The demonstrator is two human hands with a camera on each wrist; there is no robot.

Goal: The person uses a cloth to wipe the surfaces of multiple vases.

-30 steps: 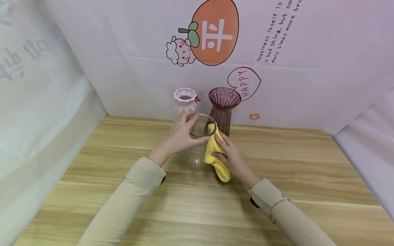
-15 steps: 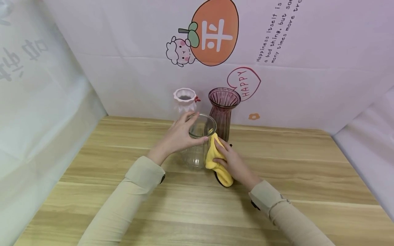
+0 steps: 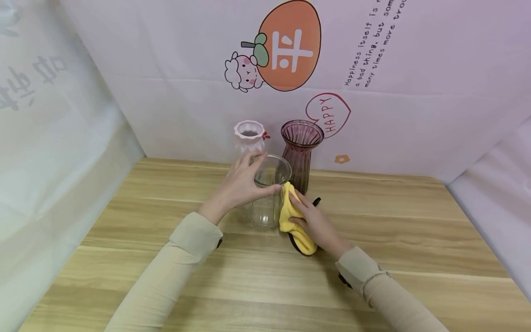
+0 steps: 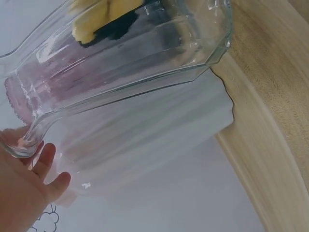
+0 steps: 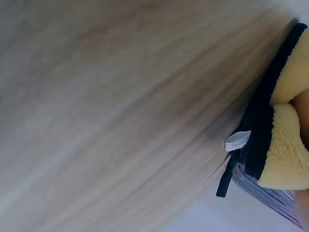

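A clear glass vase (image 3: pixel 264 216) stands upright on the wooden table. My left hand (image 3: pixel 237 185) holds it at the rim, thumb at the front and fingers round the far left side. In the left wrist view the same glass vase (image 4: pixel 140 89) fills the upper part, the hand (image 4: pixel 21 191) at its flared mouth. My right hand (image 3: pixel 318 227) grips a bunched yellow cloth (image 3: pixel 289 221) with black edging against the vase's right side, just below the rim. Close up in the right wrist view, the fluffy cloth (image 5: pixel 282 150) shows a black border and a small white tag (image 5: pixel 237 140).
Right behind the clear vase stand a white-pink vase (image 3: pixel 249 140) with a scalloped rim and a ribbed purple glass vase (image 3: pixel 300 157). A printed white backdrop (image 3: pixel 186 92) rises at the table's back edge. Wooden tabletop (image 3: pixel 398 230) extends to both sides.
My right hand has slid the cloth down and slightly toward me, from the vase's rim along its right side. The left hand keeps its hold on the rim.
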